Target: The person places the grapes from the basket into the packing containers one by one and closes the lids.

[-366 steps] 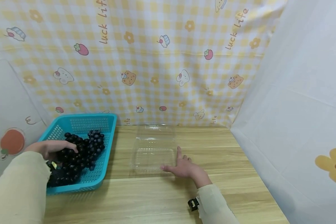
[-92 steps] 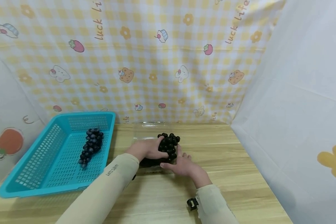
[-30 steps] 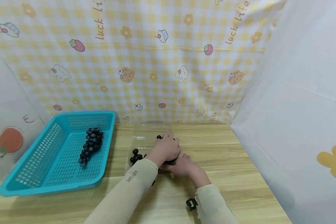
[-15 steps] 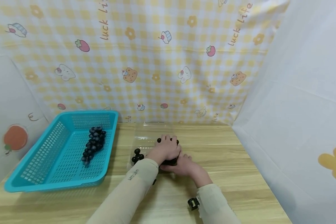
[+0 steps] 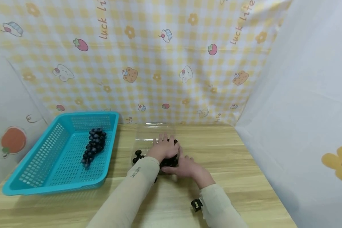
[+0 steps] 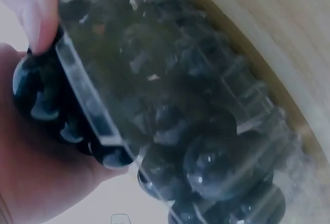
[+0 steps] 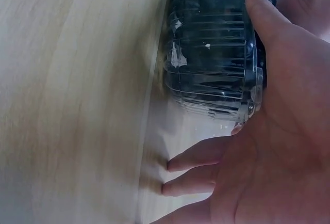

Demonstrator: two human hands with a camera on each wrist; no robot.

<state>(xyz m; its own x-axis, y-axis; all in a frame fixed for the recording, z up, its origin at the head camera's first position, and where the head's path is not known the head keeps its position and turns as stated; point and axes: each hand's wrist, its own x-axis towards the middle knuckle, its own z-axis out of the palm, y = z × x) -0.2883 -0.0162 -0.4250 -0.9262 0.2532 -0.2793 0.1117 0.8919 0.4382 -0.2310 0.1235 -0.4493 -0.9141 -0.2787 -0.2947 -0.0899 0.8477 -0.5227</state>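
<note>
Grapes [image 5: 170, 162] lie under the spread left grip [image 5: 164, 148], inside a clear box [image 5: 154, 133] the wide right grip [image 5: 186, 166] touches.

I'm in what looks like a makeshift booth: yellow-and-white checked cloth [image 5: 171, 85] hangs far, a white fruit-printed sheet [image 5: 5, 95] left, a white flower-printed sheet [image 5: 296, 110] right, around a pale wood-grain tabletop [image 5: 225, 148].
</note>
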